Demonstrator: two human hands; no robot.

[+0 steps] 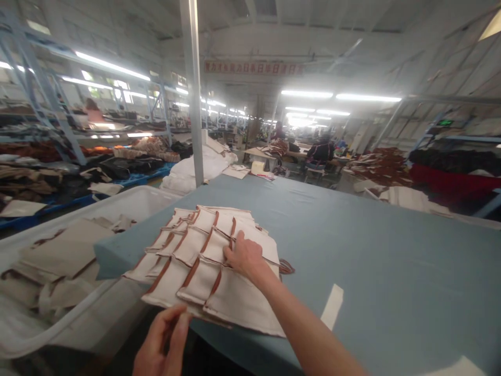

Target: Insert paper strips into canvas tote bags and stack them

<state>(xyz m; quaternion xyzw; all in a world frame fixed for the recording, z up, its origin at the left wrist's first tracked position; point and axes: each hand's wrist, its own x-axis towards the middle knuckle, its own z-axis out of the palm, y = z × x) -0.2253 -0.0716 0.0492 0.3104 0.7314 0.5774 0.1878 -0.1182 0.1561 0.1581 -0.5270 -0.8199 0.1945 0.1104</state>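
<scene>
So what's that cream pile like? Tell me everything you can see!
The pile looks like many cream cloth pieces with brown strips along some edges. They overlap in slanting rows, a bit like roof tiles, lying fairly flat on the blue table, toward its near left end. Brown loops poke out on the right. The right hand touches the top. The left hand is at the near edge; I can't tell whether it grips.

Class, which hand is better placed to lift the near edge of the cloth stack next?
Probably the left hand: it is right at the near edge of the cloth stack, while the right hand is farther in, over the stack.
</scene>
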